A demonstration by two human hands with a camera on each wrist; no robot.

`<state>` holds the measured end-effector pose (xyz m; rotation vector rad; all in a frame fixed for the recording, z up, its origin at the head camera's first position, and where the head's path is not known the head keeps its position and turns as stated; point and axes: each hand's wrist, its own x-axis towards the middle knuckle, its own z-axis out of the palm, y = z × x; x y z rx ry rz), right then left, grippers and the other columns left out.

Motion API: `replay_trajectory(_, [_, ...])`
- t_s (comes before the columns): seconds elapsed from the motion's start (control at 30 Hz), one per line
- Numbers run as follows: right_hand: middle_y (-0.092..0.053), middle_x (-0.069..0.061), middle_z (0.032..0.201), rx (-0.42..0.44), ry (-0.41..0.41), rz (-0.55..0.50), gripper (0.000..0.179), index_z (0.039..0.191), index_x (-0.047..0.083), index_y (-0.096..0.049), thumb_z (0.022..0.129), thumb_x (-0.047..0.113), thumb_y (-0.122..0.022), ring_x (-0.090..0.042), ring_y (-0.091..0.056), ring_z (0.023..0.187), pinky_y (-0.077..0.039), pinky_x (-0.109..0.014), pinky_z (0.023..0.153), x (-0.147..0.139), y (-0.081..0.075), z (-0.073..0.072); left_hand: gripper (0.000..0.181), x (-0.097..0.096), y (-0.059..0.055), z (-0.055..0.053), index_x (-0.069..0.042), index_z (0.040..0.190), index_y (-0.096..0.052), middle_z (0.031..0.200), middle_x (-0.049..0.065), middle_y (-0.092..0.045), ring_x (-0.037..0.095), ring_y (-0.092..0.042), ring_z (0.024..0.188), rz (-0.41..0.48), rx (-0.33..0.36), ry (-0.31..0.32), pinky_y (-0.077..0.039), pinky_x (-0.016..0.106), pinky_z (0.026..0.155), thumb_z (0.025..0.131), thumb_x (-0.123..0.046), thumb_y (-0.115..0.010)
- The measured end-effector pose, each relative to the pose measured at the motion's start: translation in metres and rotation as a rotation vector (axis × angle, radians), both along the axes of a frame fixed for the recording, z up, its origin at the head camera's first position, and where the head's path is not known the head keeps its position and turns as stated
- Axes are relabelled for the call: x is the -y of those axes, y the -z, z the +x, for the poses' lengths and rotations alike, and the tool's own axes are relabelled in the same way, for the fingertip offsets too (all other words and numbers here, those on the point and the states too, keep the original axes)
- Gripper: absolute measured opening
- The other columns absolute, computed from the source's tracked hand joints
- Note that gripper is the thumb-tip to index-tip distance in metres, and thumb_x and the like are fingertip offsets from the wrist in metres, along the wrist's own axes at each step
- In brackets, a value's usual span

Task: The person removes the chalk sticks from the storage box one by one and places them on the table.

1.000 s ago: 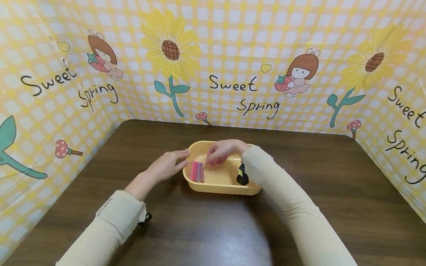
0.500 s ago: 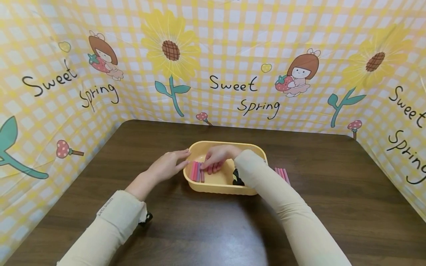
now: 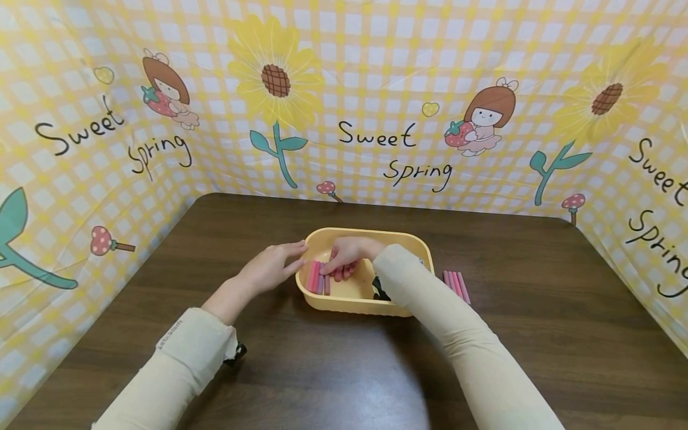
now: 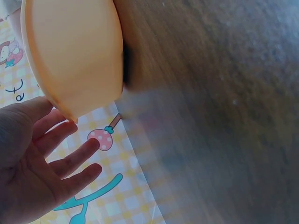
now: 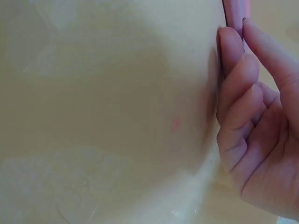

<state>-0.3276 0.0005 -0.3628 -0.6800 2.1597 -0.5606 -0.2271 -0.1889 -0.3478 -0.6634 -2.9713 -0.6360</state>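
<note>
A yellow oval plastic basin point(image 3: 360, 306) stands on the table, with a row of slim pink and purple sticks point(image 3: 313, 276) upright against its left end. My right hand point(image 3: 348, 257) reaches inside it, fingers curled under. Thumb and forefinger pinch the end of a purplish-pink stick point(image 5: 235, 13) at the row's right side; its far part is out of the right wrist view. My left hand point(image 3: 269, 269) is at the basin's left end, fingers extended and spread. In the left wrist view, thumb and fingertips touch the rim of the basin point(image 4: 79, 56).
Several more pink sticks point(image 3: 457, 286) lie side by side on the dark wooden table point(image 3: 322, 370), right of the basin and partly behind my right sleeve point(image 3: 451, 322). A yellow checked cloth point(image 3: 376, 77) rises around the back and sides.
My right hand has moved left and down inside the basin, up to the row of sticks. The sticks on the table have come into view from behind the sleeve. My left hand has stayed put.
</note>
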Motion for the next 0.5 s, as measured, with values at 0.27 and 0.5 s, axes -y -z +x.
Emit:
replay_trajectory(0.27, [-0.062,0.006,0.059,0.015,-0.022,-0.015,0.031,0.071,0.009,-0.066,0.092,0.031,-0.059,-0.002,-0.051,0.048,-0.038,-0.013,0.046,-0.003,-0.001,-0.003,0.042,-0.001,-0.002,0.001,0.0,0.131,-0.051,0.139,0.018,-0.048,0.033,-0.047,0.128,0.001,0.008,-0.004,-0.038,0.049,0.107,0.094,-0.018,-0.054])
replay_trajectory(0.5, [-0.065,0.006,0.059,0.064,-0.03,-0.04,0.029,0.074,0.009,-0.069,0.093,0.027,-0.056,-0.001,-0.053,0.048,-0.038,-0.014,0.046,-0.011,-0.002,-0.007,0.041,-0.002,0.0,0.001,0.001,0.131,-0.052,0.138,0.018,-0.049,0.034,-0.048,0.127,0.009,0.0,-0.002,-0.039,0.049,0.106,0.094,-0.015,-0.054])
